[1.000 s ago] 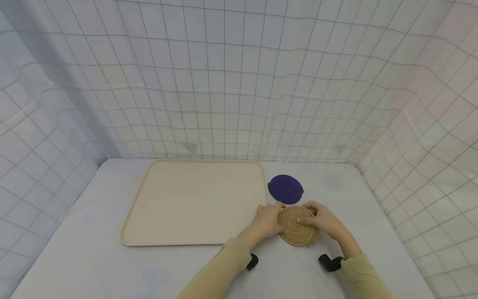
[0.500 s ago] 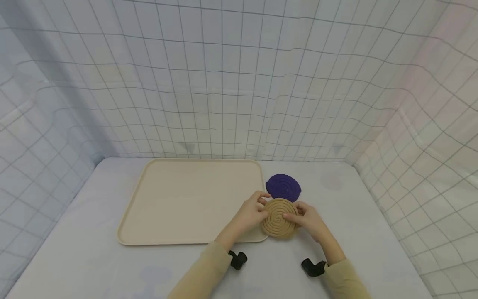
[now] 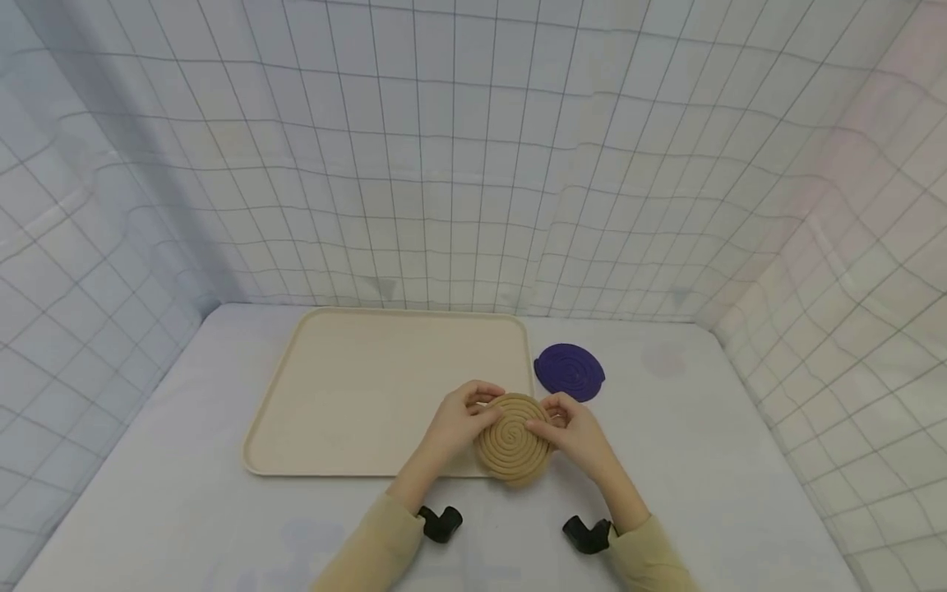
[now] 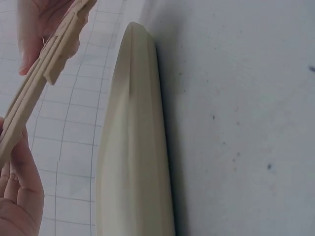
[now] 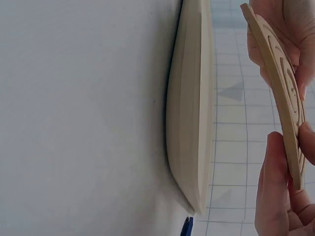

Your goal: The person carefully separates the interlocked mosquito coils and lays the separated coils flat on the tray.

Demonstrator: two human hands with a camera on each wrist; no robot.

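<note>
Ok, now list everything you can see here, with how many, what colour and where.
Held mat: 1, tan, raised between both hands by the tray's near right corner
Other mat: 1, purple, on the table just right of the tray
Tray: 1, cream, on the table, left of centre
Table: 1, white, under the tray
Grid cloth: 3 sides, whitish with dark lines, back, left and right
Wrist devices: 2, black, one at each wrist
Sleeves: 2, pale yellow-tan, bottom of the head view
Left hand: 1, bare, pinching the held mat's left edge
Right hand: 1, bare, pinching its right edge
</note>
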